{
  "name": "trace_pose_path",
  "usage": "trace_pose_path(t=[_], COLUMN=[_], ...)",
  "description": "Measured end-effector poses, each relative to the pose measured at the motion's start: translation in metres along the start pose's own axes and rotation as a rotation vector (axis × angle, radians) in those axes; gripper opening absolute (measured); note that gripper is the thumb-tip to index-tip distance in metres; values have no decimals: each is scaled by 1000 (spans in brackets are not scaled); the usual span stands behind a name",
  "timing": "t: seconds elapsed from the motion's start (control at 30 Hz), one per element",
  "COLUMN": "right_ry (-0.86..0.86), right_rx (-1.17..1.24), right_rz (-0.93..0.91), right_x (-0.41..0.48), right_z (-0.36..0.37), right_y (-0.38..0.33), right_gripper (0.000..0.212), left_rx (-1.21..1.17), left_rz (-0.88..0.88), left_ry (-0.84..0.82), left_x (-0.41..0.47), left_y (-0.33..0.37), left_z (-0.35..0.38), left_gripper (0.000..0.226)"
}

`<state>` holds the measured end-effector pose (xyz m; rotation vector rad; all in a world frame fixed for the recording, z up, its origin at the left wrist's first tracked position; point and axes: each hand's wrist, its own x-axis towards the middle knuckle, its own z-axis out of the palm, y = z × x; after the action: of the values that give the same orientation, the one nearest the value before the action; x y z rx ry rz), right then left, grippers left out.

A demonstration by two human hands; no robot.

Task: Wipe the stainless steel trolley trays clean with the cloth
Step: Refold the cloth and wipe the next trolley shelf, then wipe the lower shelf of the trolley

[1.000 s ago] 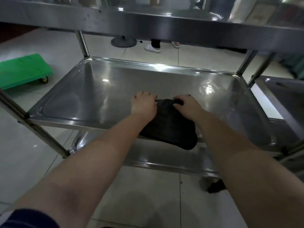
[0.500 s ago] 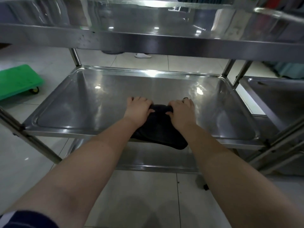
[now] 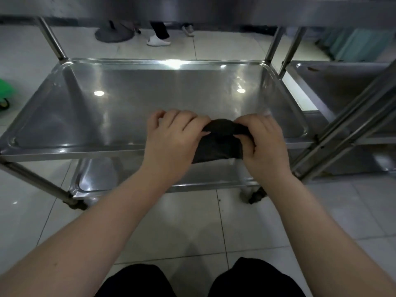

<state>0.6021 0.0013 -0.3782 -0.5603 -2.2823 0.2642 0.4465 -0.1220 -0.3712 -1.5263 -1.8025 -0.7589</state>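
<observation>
Cloth (image 3: 220, 140), dark and bunched, lies at the near rim of the trolley's middle tray (image 3: 64, 151), right of centre, its lower part hanging in front of the rim above the bottom tray (image 3: 96, 179). The left hand (image 3: 171, 142) curls its fingers round the cloth's left end and the right hand (image 3: 263, 144) grips its right end. Beyond them the tray's bare steel glints, and farther off on the tiled floor (image 3: 225, 46) are a white shoe (image 3: 158, 42), a green dolly (image 3: 6, 88) at the left edge and a second steel trolley (image 3: 342, 86) at the right.

Top tray (image 3: 192, 9) cut off; cloth (image 3: 220, 142) partly hidden.
</observation>
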Motion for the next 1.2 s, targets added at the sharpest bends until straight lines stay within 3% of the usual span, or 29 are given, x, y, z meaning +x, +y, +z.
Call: trace_pose_path(t=[0.13, 0.23, 0.3, 0.37, 0.5, 0.73, 0.83, 0.97, 1.0, 1.07, 1.13, 1.2], right_ry=[-75, -233, -313, -368, -408, -320, -331, -304, -373, -599, -785, -902], right_rx=[-52, -17, 21, 38, 51, 92, 69, -100, -262, -538, -525, -393], right_rz=[-52, 1, 44, 85, 125, 260, 295, 330, 338, 361, 395, 409], right_x=[-52, -101, -135, -165, -207, -233, -220, -155, -138, -121, -131, -152], right_z=[-3, 26, 53, 82, 129, 165, 164, 175, 183, 205, 231, 256], right_y=[20, 48, 67, 85, 117, 158, 170, 205, 214, 225, 225, 221], right_gripper=[27, 18, 16, 16, 14, 17, 16, 22, 28, 50, 65, 65], left_rx=[-87, -164, -227, -318, -358, -347, -386, -322, -271, -133, -37, 4], left_rz=[62, 76, -6, -154, -282, -300, -329, -364, -375, -438, -549, -623], left_ry=[-139, -424, -638, -752, -818, -701, -757, -623, -645, -850, -1038, -1048], left_x=[-46, -91, -124, -155, -201, -224, -210, -152, -141, -140, -167, -198], left_y=[22, 34, 38, 40, 42, 43, 43, 28, 22, 13, 11, 2], left_z=[12, 47, 76, 109, 164, 216, 233, 281, 295, 319, 331, 335], left_gripper=[21, 29, 29, 26, 22, 21, 23, 26, 31, 50, 61, 58])
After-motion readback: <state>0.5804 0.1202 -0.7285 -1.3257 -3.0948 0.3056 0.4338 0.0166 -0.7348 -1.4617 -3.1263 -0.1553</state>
